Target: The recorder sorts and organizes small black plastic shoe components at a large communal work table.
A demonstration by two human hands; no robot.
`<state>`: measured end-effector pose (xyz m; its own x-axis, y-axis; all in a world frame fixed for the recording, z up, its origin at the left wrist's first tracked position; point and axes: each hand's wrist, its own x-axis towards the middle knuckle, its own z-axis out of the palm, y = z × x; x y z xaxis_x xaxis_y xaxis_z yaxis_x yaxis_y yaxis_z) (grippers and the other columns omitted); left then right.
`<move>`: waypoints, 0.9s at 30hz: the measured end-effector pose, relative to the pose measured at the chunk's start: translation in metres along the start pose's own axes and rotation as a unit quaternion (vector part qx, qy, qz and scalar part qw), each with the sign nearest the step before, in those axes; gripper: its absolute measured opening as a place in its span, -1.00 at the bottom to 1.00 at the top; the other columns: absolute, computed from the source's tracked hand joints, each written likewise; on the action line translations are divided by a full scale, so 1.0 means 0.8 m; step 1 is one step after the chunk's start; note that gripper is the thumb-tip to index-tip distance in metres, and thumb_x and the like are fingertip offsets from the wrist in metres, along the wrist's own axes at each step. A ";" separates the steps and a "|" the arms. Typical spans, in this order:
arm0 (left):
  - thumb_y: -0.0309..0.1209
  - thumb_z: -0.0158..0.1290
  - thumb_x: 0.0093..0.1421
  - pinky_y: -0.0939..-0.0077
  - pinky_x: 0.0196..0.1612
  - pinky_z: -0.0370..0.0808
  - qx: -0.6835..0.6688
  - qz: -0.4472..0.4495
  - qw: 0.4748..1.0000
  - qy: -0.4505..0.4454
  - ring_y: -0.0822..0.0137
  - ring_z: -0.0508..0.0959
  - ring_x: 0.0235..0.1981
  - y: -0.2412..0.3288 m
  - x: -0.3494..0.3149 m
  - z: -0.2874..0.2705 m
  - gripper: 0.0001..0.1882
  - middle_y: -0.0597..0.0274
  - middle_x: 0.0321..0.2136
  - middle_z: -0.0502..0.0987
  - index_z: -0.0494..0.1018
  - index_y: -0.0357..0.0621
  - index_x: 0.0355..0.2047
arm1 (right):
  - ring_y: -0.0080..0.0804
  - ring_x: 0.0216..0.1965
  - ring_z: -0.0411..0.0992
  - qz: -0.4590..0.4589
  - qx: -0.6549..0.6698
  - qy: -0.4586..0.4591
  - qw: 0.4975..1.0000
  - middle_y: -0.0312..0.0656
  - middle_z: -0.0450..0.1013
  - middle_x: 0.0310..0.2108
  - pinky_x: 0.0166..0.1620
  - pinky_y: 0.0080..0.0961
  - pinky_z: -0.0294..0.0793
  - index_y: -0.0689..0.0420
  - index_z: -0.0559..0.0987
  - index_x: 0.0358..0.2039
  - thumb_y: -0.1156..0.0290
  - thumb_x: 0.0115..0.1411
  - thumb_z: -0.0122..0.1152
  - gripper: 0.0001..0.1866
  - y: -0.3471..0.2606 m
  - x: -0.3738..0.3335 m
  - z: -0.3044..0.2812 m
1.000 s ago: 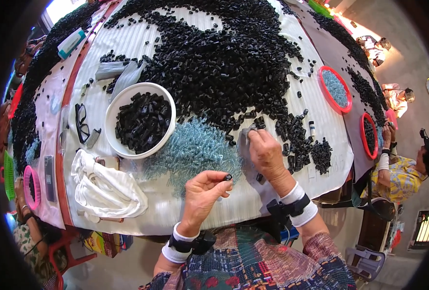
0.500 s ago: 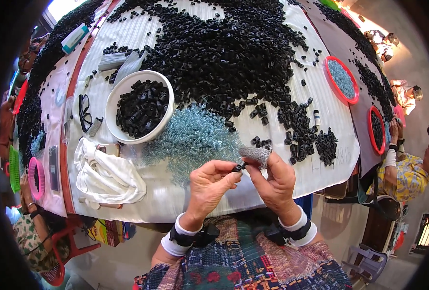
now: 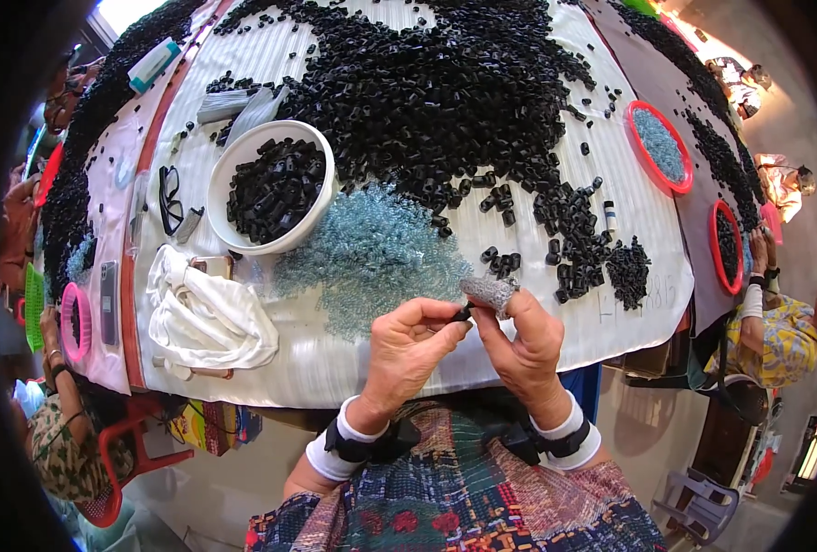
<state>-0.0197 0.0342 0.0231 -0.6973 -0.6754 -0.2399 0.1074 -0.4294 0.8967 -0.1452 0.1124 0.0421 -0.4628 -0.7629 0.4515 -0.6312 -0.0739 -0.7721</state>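
Above the front edge of the table, my left hand (image 3: 406,348) pinches a small black plastic part (image 3: 463,315) between thumb and fingertips. My right hand (image 3: 528,345) is closed around a grey, silvery-wrapped cylindrical piece (image 3: 491,293), whose exact kind I cannot make out. The tips of both hands nearly meet at the black part, and the fingers partly hide it. Just beyond them spreads a heap of small clear bluish plastic pieces (image 3: 376,244). Behind that lies a large pile of black plastic parts (image 3: 436,101).
A white bowl (image 3: 327,204) of black parts stands left of the bluish heap, near eyeglasses (image 3: 169,200) and a white cloth (image 3: 201,322). On the right are a cluster of small black pieces (image 3: 628,273) and a red-rimmed basket (image 3: 685,179). Other people work at both sides.
My left hand has brought the black part slightly right, closer against my right fingertips. The whole view has shifted a little. Both hands keep their grips.
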 end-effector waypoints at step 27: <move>-0.53 0.13 0.09 0.70 -0.40 0.51 0.054 -0.045 0.998 0.000 0.51 0.57 -0.42 0.000 0.004 -0.007 -0.82 0.19 -0.44 0.58 0.50 -0.36 -0.28 | -0.16 -0.53 0.35 -0.036 -0.058 -0.033 0.997 -0.10 0.34 -0.56 -0.48 -0.37 0.36 0.24 0.44 -0.45 0.76 -0.17 0.20 -0.76 0.006 -0.005 0.002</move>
<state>-0.0181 0.0290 0.0204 -0.7002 -0.6376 -0.3214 -0.0319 -0.4218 0.9061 -0.1452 0.1139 0.0361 -0.3734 -0.7995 0.4705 -0.7306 -0.0591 -0.6802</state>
